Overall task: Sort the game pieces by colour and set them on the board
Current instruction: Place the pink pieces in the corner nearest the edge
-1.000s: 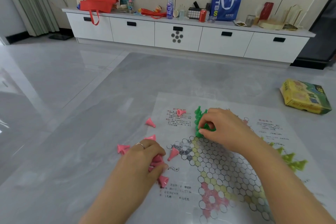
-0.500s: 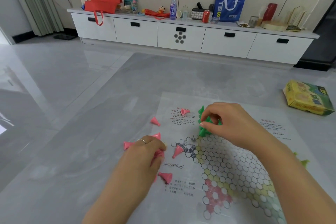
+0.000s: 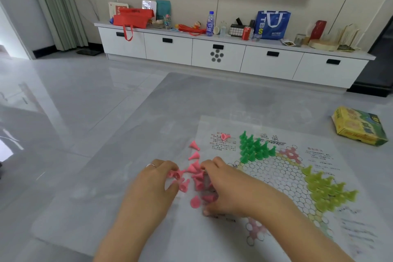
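Note:
A paper board printed with a hexagon star lies on the grey table. Several green cone pieces stand packed on its far point. Several yellow-green pieces stand on its right point. Pink cone pieces lie in a loose heap at the board's left edge, most of them tipped over. My left hand curls its fingers round pink pieces on the heap's left side. My right hand cups the heap from the right, with fingers and thumb curled round pieces. One pink piece lies apart beside the green group.
A yellow game box lies on the table at the far right. Two more pink pieces lie just beyond the heap. A white cabinet with bags and bottles runs along the back wall.
My right hand has let go of the green pieces and come down left to the pink heap. The scattered pink pieces are now bunched between both hands.

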`<state>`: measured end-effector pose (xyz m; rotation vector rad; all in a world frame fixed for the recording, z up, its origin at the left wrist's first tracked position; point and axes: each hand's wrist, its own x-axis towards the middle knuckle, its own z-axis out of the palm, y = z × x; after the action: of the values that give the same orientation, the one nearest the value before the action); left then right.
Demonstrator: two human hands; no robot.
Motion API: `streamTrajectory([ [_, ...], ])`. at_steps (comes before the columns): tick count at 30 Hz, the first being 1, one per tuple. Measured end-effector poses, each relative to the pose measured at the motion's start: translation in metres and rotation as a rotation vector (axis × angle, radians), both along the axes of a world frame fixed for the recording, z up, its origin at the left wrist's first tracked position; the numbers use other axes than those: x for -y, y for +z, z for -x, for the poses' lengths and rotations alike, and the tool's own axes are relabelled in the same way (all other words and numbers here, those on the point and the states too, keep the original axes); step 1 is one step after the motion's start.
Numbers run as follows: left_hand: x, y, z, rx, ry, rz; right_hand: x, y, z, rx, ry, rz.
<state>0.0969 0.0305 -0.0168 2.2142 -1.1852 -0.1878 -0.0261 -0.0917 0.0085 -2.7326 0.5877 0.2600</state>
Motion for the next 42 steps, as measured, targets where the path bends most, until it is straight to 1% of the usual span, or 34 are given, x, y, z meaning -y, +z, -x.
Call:
streamTrajectory([
  [3, 0.003, -0.008, 0.001, -0.021, -0.121, -0.05, -0.012, -0.006, -0.005, 0.103, -0.025, 0.002],
  [5, 0.007, -0.009, 0.003, -0.032, -0.137, -0.048, -0.017, -0.009, -0.006, 0.148, -0.019, 0.044],
  [7, 0.011, -0.011, 0.003, -0.042, -0.121, -0.016, -0.022, -0.016, -0.007, 0.188, -0.031, 0.066],
  [10, 0.012, -0.012, 0.004, -0.059, -0.078, 0.013, -0.028, -0.025, -0.01, 0.246, -0.124, 0.07],
  [14, 0.011, -0.012, 0.006, -0.055, -0.03, 0.091, -0.027, -0.027, -0.011, 0.397, -0.203, -0.034],
  [16, 0.008, -0.01, 0.008, -0.097, 0.005, 0.141, -0.025, -0.026, -0.009, 0.443, -0.221, -0.065],
  [18, 0.003, -0.003, 0.012, -0.157, 0.087, 0.194, -0.024, -0.026, -0.006, 0.482, -0.245, -0.112],
  [19, 0.0, 0.001, 0.015, -0.208, 0.149, 0.244, -0.024, -0.025, -0.004, 0.505, -0.277, -0.169],
  [20, -0.002, 0.007, 0.02, -0.299, 0.209, 0.314, -0.025, -0.024, -0.001, 0.527, -0.319, -0.245],
  [23, -0.007, 0.021, 0.039, -0.776, 0.307, 0.555, -0.032, -0.012, 0.01, 0.585, -0.426, -0.493],
  [25, -0.005, 0.024, 0.056, -1.023, 0.291, 0.595, -0.042, 0.0, 0.017, 0.646, -0.401, -0.589],
  [26, -0.004, 0.025, 0.064, -1.158, 0.26, 0.596, -0.047, 0.006, 0.019, 0.663, -0.358, -0.58],
  [27, -0.002, 0.026, 0.07, -1.326, 0.205, 0.599, -0.052, 0.011, 0.021, 0.663, -0.306, -0.525],
  [29, 0.001, 0.028, 0.08, -1.705, 0.091, 0.601, -0.059, 0.017, 0.025, 0.641, -0.212, -0.335],
  [30, 0.002, 0.029, 0.082, -1.866, 0.07, 0.615, -0.062, 0.018, 0.027, 0.633, -0.188, -0.241],
  [31, 0.003, 0.028, 0.084, -1.984, 0.078, 0.648, -0.063, 0.018, 0.029, 0.625, -0.177, -0.173],
  [32, 0.004, 0.028, 0.085, -2.063, 0.097, 0.68, -0.064, 0.018, 0.031, 0.621, -0.174, -0.135],
  [34, 0.005, 0.028, 0.083, -2.143, 0.121, 0.723, -0.065, 0.017, 0.034, 0.634, -0.168, -0.099],
  [35, 0.005, 0.028, 0.082, -2.152, 0.131, 0.723, -0.066, 0.017, 0.035, 0.651, -0.168, -0.089],
  [38, 0.008, 0.034, 0.078, -2.091, 0.163, 0.692, -0.069, 0.023, 0.038, 0.751, -0.222, -0.097],
  [39, 0.008, 0.034, 0.078, -2.06, 0.175, 0.686, -0.071, 0.027, 0.04, 0.792, -0.283, -0.151],
  [40, 0.009, 0.033, 0.078, -2.033, 0.179, 0.678, -0.07, 0.032, 0.043, 0.83, -0.37, -0.257],
  [42, 0.01, 0.029, 0.08, -2.013, 0.164, 0.635, -0.068, 0.039, 0.048, 0.894, -0.562, -0.585],
])
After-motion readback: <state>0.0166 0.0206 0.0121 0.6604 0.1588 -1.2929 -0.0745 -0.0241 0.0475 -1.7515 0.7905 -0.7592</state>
